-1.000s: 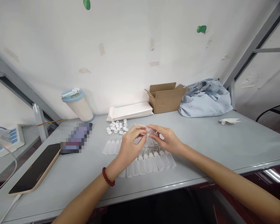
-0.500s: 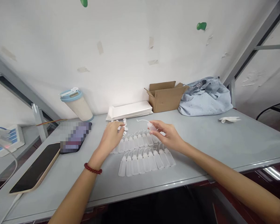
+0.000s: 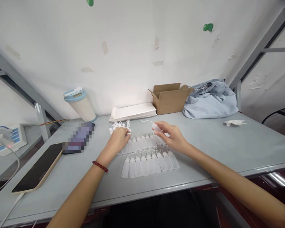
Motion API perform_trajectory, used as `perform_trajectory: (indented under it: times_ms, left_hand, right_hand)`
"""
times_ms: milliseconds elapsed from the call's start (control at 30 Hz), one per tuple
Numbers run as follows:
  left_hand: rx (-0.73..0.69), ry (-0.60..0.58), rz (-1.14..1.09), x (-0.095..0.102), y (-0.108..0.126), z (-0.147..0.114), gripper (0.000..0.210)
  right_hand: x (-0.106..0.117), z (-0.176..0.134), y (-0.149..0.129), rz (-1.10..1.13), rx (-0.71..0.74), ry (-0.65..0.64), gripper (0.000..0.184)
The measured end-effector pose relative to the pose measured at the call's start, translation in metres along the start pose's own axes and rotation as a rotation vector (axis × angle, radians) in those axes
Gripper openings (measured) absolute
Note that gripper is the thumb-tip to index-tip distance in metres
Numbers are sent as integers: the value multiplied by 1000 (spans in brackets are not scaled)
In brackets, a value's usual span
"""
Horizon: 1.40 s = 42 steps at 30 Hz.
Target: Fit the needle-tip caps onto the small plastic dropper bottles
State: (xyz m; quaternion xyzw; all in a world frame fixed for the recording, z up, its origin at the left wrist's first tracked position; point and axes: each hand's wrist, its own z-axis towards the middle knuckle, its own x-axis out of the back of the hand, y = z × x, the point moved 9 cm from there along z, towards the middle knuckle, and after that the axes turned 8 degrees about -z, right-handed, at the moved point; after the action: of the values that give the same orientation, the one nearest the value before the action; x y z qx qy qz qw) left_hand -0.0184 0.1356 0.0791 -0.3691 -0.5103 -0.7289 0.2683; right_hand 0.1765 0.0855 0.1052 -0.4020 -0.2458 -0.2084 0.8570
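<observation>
My right hand (image 3: 169,134) pinches a small translucent plastic bottle (image 3: 157,128) between thumb and fingers. From its top a thin curved tube or strap points left. At the pile of small white caps (image 3: 118,124), my left hand (image 3: 118,139) has its fingertips closed on a white cap (image 3: 129,130), partly hidden by the fingers. Between and below my hands, similar bottles lie on the table in two rows, a back row (image 3: 142,142) and a front row (image 3: 148,164), each with a thin curved strand at its top. My left forearm and hand cover the back row's left end.
A stack of white padded envelopes (image 3: 135,111), an open cardboard box (image 3: 169,103) and a pale blue cloth bag (image 3: 211,101) stand along the wall. At left are a tumbler (image 3: 82,106), a phone on a cable (image 3: 39,167) and another phone (image 3: 79,139). A crumpled tissue (image 3: 235,123) lies at right.
My left hand has shifted slightly right and down, its fingers now closed together at the caps, showing more of the pile. The bottle stays in my right hand. The view has shifted slightly.
</observation>
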Motion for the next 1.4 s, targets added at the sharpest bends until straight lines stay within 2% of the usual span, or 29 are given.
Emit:
perform_trajectory:
  times_ms: [100, 233, 500, 667, 867, 1067, 1267, 1400]
  left_hand:
    - [44, 37, -100, 5, -5, 1, 15]
    - [102, 93, -327, 12, -1, 0, 27]
    - [156, -114, -1021, -23, 43, -16, 30]
    - [147, -111, -1257, -27, 52, -21, 30]
    - [126, -79, -1280, -29, 53, -24, 22]
    - [74, -21, -1208, -21, 59, -24, 15]
    - [74, 20, -1085, -15, 59, -25, 15]
    - [117, -10, -1067, -18, 55, -24, 14]
  right_hand:
    - [-1, 0, 1, 23, -19, -9, 28]
    - [-3, 0, 2, 94, -60, -39, 28]
    - [-22, -5, -9, 346, -153, -238, 30]
    - [-30, -8, -11, 423, -187, -294, 32]
    - [-31, -8, -10, 467, -214, -301, 32]
    - [-28, -7, -11, 450, -200, -285, 28]
    - [-24, -7, -13, 370, -163, -260, 30]
    - [-17, -5, -17, 259, -108, -232, 29]
